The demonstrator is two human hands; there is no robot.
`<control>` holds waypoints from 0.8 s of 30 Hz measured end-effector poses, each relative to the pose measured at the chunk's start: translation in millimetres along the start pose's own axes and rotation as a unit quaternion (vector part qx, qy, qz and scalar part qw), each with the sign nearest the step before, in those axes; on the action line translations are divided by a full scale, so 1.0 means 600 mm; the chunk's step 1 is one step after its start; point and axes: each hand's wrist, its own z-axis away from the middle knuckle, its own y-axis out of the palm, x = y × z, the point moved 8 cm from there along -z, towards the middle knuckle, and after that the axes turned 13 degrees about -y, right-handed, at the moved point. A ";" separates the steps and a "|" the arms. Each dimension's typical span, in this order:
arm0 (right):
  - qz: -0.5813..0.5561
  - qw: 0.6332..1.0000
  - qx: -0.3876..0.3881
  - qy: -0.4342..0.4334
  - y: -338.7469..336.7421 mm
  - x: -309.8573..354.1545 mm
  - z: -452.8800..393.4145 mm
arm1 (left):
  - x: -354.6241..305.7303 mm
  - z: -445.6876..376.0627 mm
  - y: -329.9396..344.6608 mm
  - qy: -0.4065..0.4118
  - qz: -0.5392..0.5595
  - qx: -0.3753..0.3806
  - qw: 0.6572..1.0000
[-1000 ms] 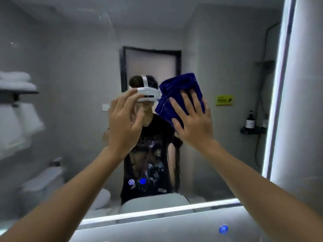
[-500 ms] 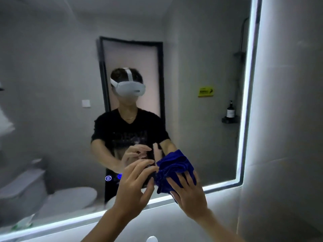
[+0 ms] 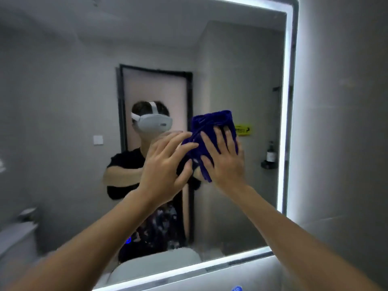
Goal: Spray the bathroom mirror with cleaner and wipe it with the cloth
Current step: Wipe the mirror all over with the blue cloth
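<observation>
Mirror: large wall mirror with a lit strip along its right and bottom edges; the glass looks hazy and grey.
Cloth: dark blue, bunched and folded, flat against the glass right of centre, at about the height of the reflected head.
Right hand: palm laid over the lower part of the cloth, pressing it to the mirror; fingers straight and spread, tips on the fabric, thumb out to the left side.
Left hand: raised just beside the right one; fingers extended and slightly apart, fingertips touching the cloth's left edge; thumb lies lower, near the cloth's bottom fold. Whether the palm meets the glass, cannot tell.
Arms: both bare forearms reach up from the lower corners of the view.
Reflection: a person in a black printed T-shirt wearing a white headset; behind, a dark-framed door, a white wall switch, a yellow sign.
Reflected shelf: small, dark, at right, holding a dark bottle with a pale label.
Lower left: blurred white toilet shape in the reflection.
</observation>
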 end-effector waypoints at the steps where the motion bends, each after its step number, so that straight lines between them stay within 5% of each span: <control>1: 0.007 1.000 -0.002 0.017 -0.003 -0.026 -0.032 | -0.004 -0.031 -0.017 0.003 -0.011 -0.012 1.000; 9: 0.002 0.995 0.008 0.098 -0.010 -0.106 -0.103 | 0.012 -0.115 -0.095 -0.053 -0.014 -0.104 0.993; 24: -0.011 0.998 0.046 0.040 0.045 0.081 0.339 | -0.028 0.243 0.160 -0.072 0.097 0.089 0.989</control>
